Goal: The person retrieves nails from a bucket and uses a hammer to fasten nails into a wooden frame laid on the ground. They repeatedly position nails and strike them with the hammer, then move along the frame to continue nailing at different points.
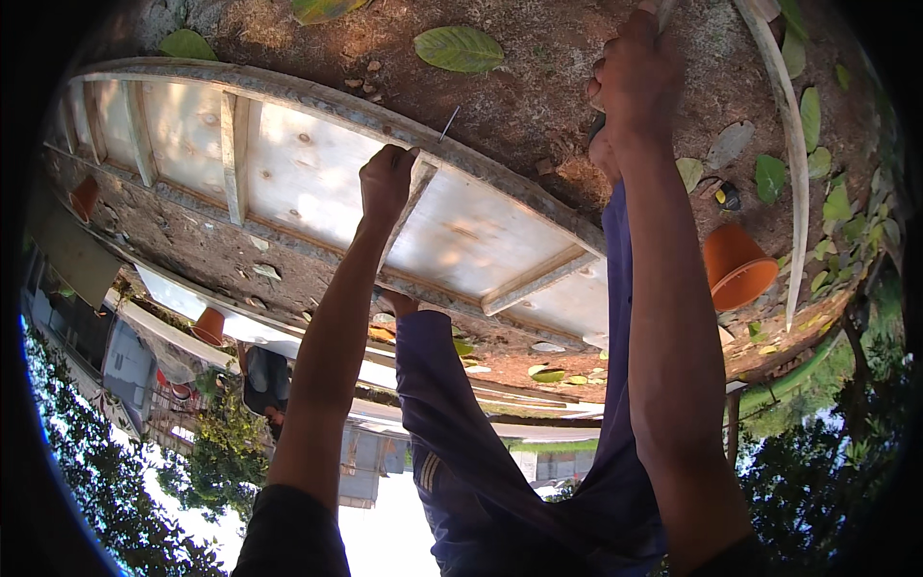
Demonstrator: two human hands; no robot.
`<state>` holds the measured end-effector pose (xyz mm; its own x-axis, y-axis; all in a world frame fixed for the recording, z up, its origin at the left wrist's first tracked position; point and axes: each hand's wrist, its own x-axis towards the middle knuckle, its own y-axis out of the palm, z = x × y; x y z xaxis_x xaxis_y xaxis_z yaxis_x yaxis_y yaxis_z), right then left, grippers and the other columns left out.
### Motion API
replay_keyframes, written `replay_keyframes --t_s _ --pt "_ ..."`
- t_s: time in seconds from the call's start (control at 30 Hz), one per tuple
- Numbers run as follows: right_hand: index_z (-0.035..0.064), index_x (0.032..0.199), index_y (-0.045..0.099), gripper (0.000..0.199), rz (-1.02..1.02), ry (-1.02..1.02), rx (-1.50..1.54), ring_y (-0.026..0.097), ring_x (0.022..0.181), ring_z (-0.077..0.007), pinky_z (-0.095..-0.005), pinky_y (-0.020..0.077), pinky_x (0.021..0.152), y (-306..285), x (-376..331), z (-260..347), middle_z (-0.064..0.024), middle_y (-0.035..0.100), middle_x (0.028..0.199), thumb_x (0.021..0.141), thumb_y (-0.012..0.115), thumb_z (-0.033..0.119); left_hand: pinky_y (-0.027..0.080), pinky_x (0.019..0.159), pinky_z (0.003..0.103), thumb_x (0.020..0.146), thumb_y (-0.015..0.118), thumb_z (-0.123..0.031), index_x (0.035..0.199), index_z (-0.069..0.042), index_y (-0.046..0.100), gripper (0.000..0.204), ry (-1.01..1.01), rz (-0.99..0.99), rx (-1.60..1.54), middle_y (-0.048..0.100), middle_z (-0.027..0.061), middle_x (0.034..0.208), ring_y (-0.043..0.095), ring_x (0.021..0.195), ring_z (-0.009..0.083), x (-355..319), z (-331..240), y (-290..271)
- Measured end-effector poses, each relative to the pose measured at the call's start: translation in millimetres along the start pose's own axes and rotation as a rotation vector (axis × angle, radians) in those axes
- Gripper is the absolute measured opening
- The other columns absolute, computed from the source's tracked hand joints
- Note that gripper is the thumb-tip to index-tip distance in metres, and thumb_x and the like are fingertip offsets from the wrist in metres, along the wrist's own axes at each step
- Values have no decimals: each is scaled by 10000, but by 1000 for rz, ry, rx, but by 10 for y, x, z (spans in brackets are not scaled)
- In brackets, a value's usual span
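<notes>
A long, whitish plywood panel framed and crossed with rough wooden battens [317, 144] lies on the brown, leaf-strewn soil [538, 106], and its upper and lower long edges here are those in the view. The person's bluish-purple trousers [447, 385] come next in size: one leg ends in a foot beside the panel's lower edge, while the other crosses in front of its right end. Well beyond that end, a long, pale, curved strip of wood [790, 144] stretches over the ground. The right hand [639, 87] is beyond the panel's upper edge, its fingers curled tight around something pale, mostly hidden, whose kind I cannot tell. The left hand [385, 183] is at the panel's upper batten, where a crosspiece meets it, fingers folded in and thumb pressed against them; whether it pinches anything I cannot tell. An orange, tapered flowerpot [738, 267] lies tipped beyond the panel's right end. Near that pot, also beyond the right end, sits a small yellow-and-black tape measure [728, 196]. Smallest, a thin silvery nail [449, 123] stands tilted at the panel's upper batten, just beside the left hand.
</notes>
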<state>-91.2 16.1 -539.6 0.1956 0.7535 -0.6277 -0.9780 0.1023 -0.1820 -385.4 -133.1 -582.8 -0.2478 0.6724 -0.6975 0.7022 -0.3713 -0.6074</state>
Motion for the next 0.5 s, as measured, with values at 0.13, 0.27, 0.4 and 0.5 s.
replay_keyframes --t_s 0.13,0.27,0.4,0.5 --pt "-83 1001 558 488 29 254 -648 667 813 -405 -494 525 786 483 -764 -270 -301 620 818 1001 420 386 496 713 451 889 685 -272 1110 17 669 364 16 -16 284 649 203 856 648 779 352 -392 258 151" --pt "22 842 521 402 262 805 -307 507 441 -174 -370 421 396 614 -932 -323 -56 512 625 1007 433 378 487 749 486 929 613 -261 1019 14 676 296 16 26 371 645 226 889 629 825 407 -410 754 366" --pt "-81 955 545 539 15 411 -184 618 508 -245 -339 517 466 179 -343 232 -143 582 656 1007 406 437 477 734 492 937 590 -233 823 6 644 271 44 49 346 647 228 846 621 811 425 -284 706 429" --pt "-73 934 547 537 -181 247 -100 623 510 -253 -348 513 467 189 -252 455 -150 592 654 1019 373 428 471 722 490 933 601 -249 811 2 642 282 72 -12 312 650 225 831 622 800 420 -257 769 465"
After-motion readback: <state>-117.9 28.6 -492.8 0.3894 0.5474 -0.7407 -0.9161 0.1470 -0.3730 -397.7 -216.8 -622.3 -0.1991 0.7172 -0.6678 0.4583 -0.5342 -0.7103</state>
